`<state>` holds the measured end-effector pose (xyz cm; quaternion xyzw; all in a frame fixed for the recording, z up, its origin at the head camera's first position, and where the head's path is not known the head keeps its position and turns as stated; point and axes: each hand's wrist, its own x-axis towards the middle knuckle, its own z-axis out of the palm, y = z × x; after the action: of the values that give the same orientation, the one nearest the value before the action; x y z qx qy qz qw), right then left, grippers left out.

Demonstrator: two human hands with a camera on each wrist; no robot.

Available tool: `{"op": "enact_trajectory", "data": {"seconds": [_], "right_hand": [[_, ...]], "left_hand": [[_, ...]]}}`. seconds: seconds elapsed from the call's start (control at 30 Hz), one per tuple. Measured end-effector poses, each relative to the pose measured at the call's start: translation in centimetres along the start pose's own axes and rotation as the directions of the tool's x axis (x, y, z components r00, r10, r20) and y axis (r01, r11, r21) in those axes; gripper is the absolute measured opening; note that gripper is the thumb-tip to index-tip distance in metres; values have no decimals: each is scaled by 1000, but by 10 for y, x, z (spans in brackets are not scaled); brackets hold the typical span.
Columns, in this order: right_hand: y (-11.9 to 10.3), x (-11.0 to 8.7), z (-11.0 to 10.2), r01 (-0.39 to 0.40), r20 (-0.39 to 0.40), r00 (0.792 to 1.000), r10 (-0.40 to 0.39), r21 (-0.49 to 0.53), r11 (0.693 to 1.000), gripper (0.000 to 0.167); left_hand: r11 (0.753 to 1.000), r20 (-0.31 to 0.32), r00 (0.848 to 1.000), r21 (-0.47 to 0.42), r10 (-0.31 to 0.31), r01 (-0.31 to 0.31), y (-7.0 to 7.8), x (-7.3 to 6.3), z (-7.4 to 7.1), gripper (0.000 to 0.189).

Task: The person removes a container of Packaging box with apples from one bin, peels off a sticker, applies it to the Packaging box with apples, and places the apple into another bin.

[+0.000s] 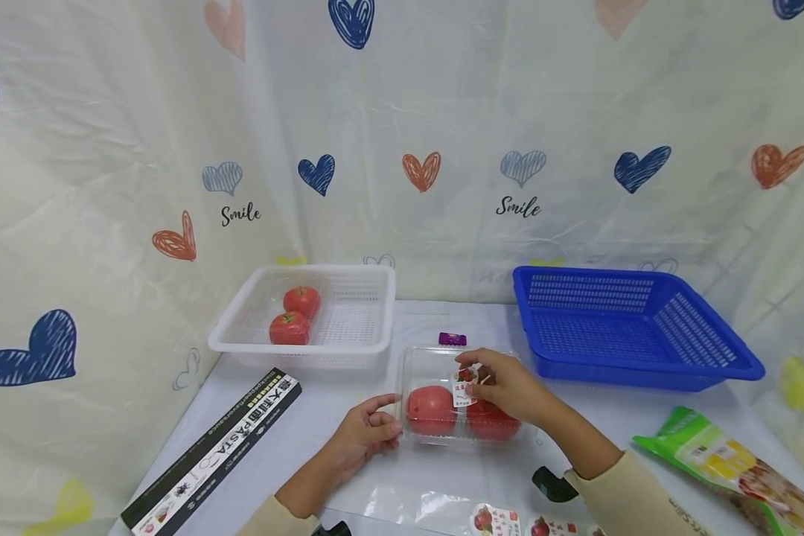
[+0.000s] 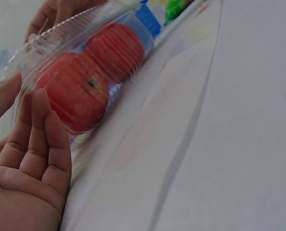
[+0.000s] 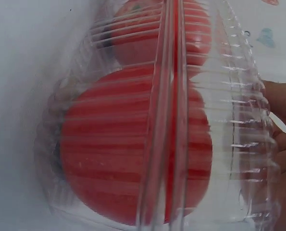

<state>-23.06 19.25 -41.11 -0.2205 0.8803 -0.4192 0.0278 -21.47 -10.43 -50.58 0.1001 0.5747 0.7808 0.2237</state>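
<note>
Box (image 1: pixel 415 365) on the counter (image 1: pixel 295 432), directly before you and between your hands, lid down over two tomatoes (image 1: pixel 432 410) seated side by side. Your left hand (image 1: pixel 365 435) lies at its left end, fingers loosely bent and apart from the thumb, appearing to touch the plastic without gripping it; the likely purpose is to stop the box sliding. Your right hand (image 1: pixel 509 383) reaches over the lid, fingers narrow, holding one label (image 1: pixel 464 394) by its edge, presumably to control where it lies; whether it already adheres, you cannot tell from these views. Further labels (image 1: pixel 496 519) lie nearest you, perhaps for easy reach: two show plainly, and a sliver at your right sleeve (image 1: pixel 630 491) may be a third. Counted elsewhere: one white basket (image 1: pixel 335 348), back left, containing two more tomatoes (image 1: pixel 289 328), four in all; one blue basket (image 1: pixel 643 372), back right; one purple sweet (image 1: pixel 452 339), just behind the box; one pasta pack (image 1: pixel 214 450), slanting at left; one green bag (image 1: pixel 723 454), at right. The baskets flank the box, apparently to leave your hands room, and the box's central place probably lets both of them reach it comfortably.
</note>
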Motion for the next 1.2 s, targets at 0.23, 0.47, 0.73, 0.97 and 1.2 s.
{"op": "enact_trajectory", "data": {"seconds": [0.23,0.47,0.73,0.97,1.2], "right_hand": [[1,0,-1,-12,7,1000,12,-32,999,47],[2,-1,0,3,8,1000,-2,-92,996,48],[5,-3,0,45,27,999,-42,-121,992,48],[10,1,-5,24,101,995,-10,-132,991,49],[9,7,-4,-82,121,988,96,-113,990,55]], "left_hand": [[1000,4,1000,5,5,-5,-2,1,0,63],[1000,4,1000,15,2,-2,-1,1,0,64],[1000,7,1000,25,0,0,-1,0,-1,63],[1000,5,1000,27,-5,5,-2,1,0,64],[999,4,1000,33,-6,6,-3,1,-1,65]]}}
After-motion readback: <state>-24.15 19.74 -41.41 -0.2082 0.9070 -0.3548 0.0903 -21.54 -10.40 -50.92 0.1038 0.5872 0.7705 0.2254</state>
